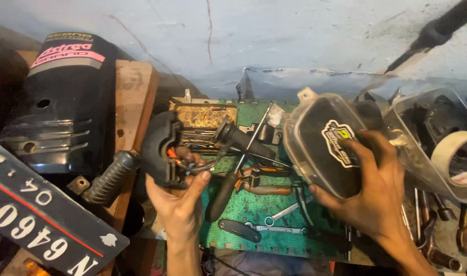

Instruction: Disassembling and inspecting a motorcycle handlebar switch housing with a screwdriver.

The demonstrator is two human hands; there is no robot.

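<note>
Two things are being held up above the cluttered tabletop (254, 209), one in each hand. Left hand (180, 197) is gripping a black handlebar switch housing (162, 148), its fingers wrapping the lower edge with the thumb pressing up on the right side; orange and dark wires (185, 156) are spilling out of the housing just above the thumb. Right hand (374, 191) is clasping a clear plastic lens cover with a black inner panel (322, 145), fingers spreading over its front face next to a green and white sticker (340, 143) and the thumb tucking under its lower edge. Both sets of fingers are closing firmly on what they carry.

Between the two hands, a black-handled screwdriver (228, 184) is lying slantwise on the green mat, with orange-gripped pliers (256, 181) touching it and a small spanner (282, 212) lying just below. Left of the left fingers, a ribbed black rubber grip (111, 176) is resting on a wooden board (136, 97), and further left a black motorcycle body panel (65, 107) is leaning above a black number plate (44, 225). Right of the right fingers, a second clear housing (427, 133) is holding a roll of masking tape (455, 153).
</note>
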